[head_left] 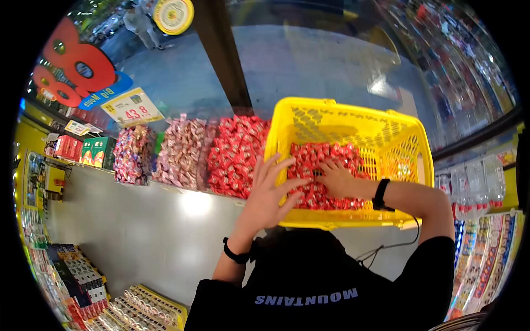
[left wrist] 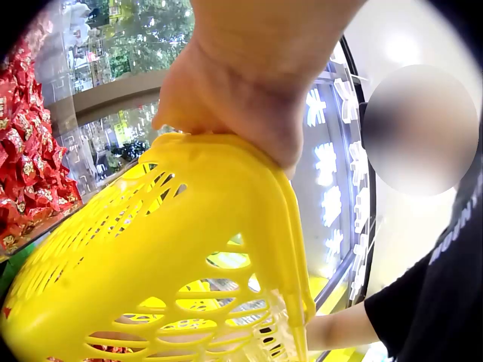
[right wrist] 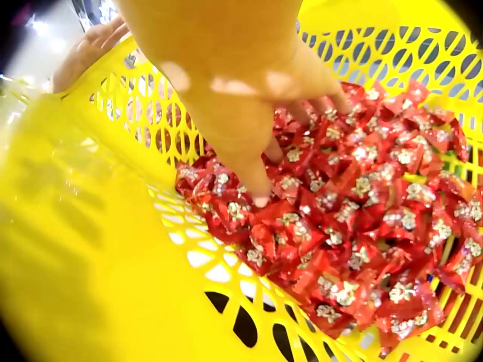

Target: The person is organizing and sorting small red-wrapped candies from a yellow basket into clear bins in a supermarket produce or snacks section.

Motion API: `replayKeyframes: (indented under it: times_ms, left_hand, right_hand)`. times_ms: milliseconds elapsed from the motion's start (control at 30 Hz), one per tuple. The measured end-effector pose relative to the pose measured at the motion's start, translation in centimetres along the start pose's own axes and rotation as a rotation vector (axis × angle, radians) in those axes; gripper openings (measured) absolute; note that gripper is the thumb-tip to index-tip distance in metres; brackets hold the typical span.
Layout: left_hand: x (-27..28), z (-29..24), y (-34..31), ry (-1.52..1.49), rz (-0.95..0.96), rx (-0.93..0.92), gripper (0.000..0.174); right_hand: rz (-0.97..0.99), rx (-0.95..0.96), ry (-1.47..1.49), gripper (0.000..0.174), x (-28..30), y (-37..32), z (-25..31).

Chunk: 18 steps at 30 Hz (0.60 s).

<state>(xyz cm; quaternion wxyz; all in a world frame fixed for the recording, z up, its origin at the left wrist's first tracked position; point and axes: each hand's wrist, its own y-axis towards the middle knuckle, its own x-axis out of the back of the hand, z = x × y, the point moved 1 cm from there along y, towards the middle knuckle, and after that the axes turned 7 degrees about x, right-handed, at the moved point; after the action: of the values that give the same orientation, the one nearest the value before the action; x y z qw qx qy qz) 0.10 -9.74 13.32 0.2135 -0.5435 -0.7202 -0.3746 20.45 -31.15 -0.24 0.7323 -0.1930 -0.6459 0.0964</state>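
A yellow plastic basket (head_left: 353,222) holds a layer of red-wrapped candies (right wrist: 362,211). My right hand (head_left: 338,179) is inside it, palm down on the candies with fingers spread; in the right wrist view the same hand (right wrist: 249,113) touches the wrappers, some fingertips hidden. At the basket's left rim is my left hand (head_left: 269,193), fingers extended and spread over the edge. The left wrist view shows the left hand (left wrist: 238,105) resting on the rim of the basket (left wrist: 173,219), its fingers mostly hidden.
Left of the basket are a heap of red candies (head_left: 237,154), pink-wrapped candies (head_left: 182,151), mixed-colour candies (head_left: 133,154) and a price sign (head_left: 132,107). A window runs behind. Shelves of goods (head_left: 486,254) stand at the right, stacked boxes (head_left: 83,281) at the lower left.
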Motion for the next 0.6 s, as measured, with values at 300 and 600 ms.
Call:
replayKeyframes:
  times_ms: [300,600]
  left_hand:
    - [-0.4,0.0,0.0,-0.090,-0.045,0.062,0.025]
    - [-0.4,0.3,-0.2,-0.095,-0.089,0.027,0.023]
  right_hand:
    - [-0.112,0.117,-0.042,0.020,0.2,0.1,0.7]
    - [0.034,0.083,0.131,0.021,6.9,0.2,0.4]
